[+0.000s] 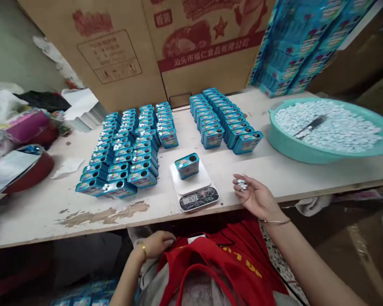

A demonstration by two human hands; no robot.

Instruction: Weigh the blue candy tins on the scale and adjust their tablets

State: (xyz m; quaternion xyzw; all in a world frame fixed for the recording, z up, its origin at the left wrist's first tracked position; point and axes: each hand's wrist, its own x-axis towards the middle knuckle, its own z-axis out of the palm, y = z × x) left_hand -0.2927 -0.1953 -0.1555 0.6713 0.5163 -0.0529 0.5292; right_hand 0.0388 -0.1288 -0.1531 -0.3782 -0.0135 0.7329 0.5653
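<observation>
Okay, right hand (255,197) cupping white mints (241,184), one blue tin (187,165) on the scale (194,197). Teal basin (282,136) heaped with more; left hand (156,245) curled loosely.

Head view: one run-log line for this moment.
right hand: holds white candies | left hand: by red garment | blue tin: on kitchen scale | teal basin: heaped candies

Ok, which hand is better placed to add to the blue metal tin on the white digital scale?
Right, probably: the right hand holds small white candies in its fingers above the scuffed white table, near the tin. The left hand sits lower, below the table's edge, beside the red garment.
</observation>
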